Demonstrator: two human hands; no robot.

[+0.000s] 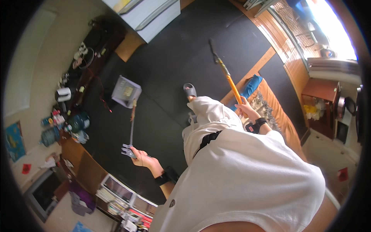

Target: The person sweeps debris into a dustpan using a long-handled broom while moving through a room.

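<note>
My left hand (143, 159) is closed on the grey pronged grip at the top of a long-handled dustpan (131, 131). Its pale, box-like pan (120, 101) rests on the dark floor with some light-coloured matter inside. On the other side, my right hand (248, 109) wraps round the orange handle of a long broom (233, 86). The broom slants away from me, its narrow dark end pointing far ahead over the floor. The exact shape of that end is hard to make out. Both tools are well apart, with my legs between and behind them.
A slippered foot (189, 91) stands on the dark floor (166, 65). Large water bottles (80, 121) and clutter line the left wall. A white drawer cabinet (152, 17) stands ahead. To the right are an orange-covered seat (284, 123) and a brown cabinet (319, 98).
</note>
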